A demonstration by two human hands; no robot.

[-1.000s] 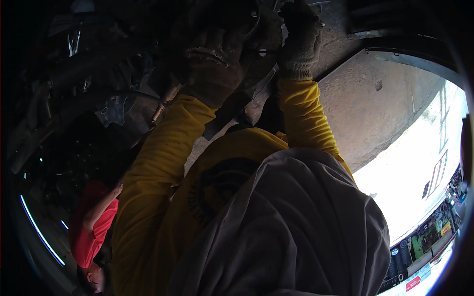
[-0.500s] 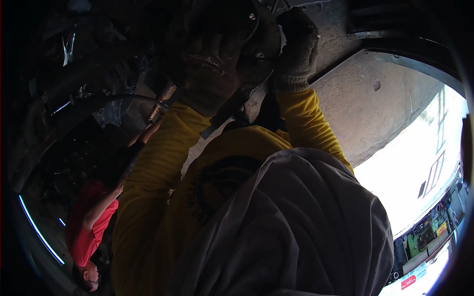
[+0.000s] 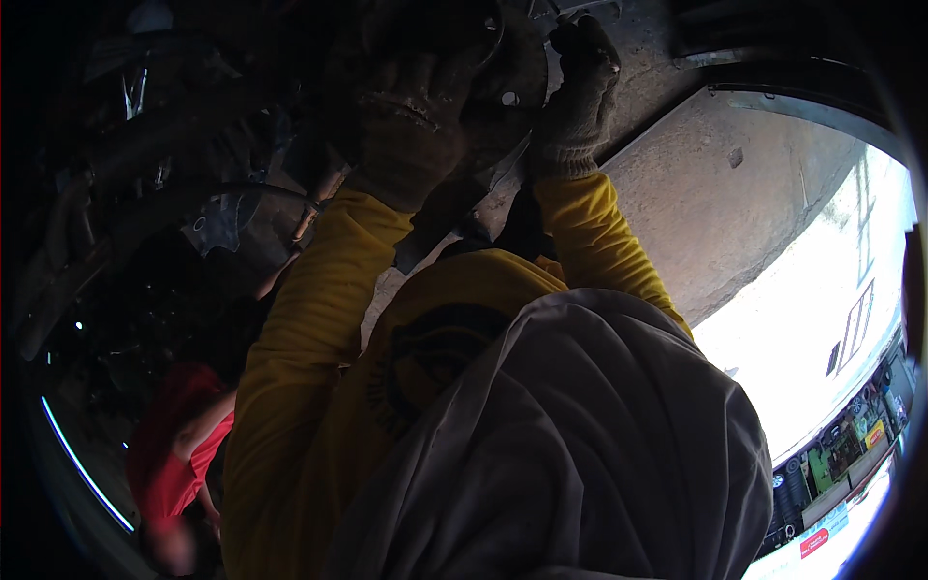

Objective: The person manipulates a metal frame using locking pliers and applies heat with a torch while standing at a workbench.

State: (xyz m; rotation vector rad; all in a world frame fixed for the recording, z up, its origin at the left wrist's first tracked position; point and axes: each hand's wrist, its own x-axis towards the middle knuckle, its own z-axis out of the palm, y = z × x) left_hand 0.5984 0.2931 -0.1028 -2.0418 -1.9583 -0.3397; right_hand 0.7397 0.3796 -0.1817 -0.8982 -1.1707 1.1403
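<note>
A dark round metal part [image 3: 524,89], with small holes near its edge, sits between my hands at the top of the view. My left hand [image 3: 414,130], in a dirty work glove, has its fingers curled against the part's left side; their tips are lost in shadow. On the other side, my right hand [image 3: 578,101] is gloved too and closed like a fist, close to the part's right edge. What its fingers hold, if anything, cannot be made out. A thin metal bar [image 3: 584,10] shows just above this hand.
Dark curved pipes [image 3: 126,217] and metal parts crowd the left side. A co-worker in a red shirt [image 3: 184,435] is at the lower left. To the right lie a concrete floor [image 3: 715,193], a brightly lit area [image 3: 812,338] and shelves with goods [image 3: 841,459].
My right hand has shifted slightly left, and the round part sits a little higher in view. The left hand stays against it. The co-worker's arm and head have moved.
</note>
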